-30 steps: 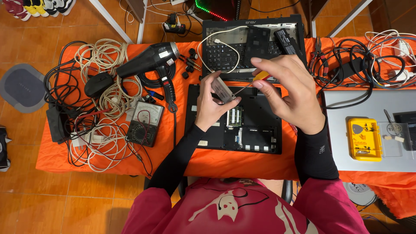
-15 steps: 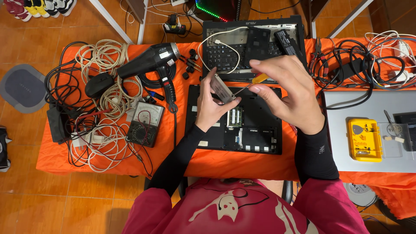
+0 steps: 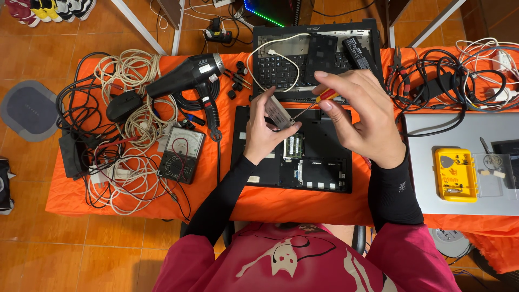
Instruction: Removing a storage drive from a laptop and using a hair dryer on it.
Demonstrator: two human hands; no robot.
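My left hand [image 3: 263, 131] grips a small grey metal drive [image 3: 278, 114], tilted, above an opened black laptop base [image 3: 292, 170]. My right hand [image 3: 359, 116] pinches a small screwdriver with a red and yellow handle [image 3: 325, 98]; its thin shaft points down-left and its tip touches the drive. Both hands hover over the upper part of the laptop base, where green memory boards show. My forearms wear black sleeves.
A laptop keyboard frame [image 3: 316, 57] with a white cable lies behind. To the left are a black hair dryer [image 3: 186, 77], an analogue multimeter [image 3: 181, 154] and tangled cords [image 3: 121, 140]. To the right, a grey laptop lid [image 3: 459, 162] carries a yellow parts box [image 3: 453, 174].
Both hands stay almost in place above the laptop base. The screwdriver's tip has kept to the drive, with only a slight shift of the fingers.
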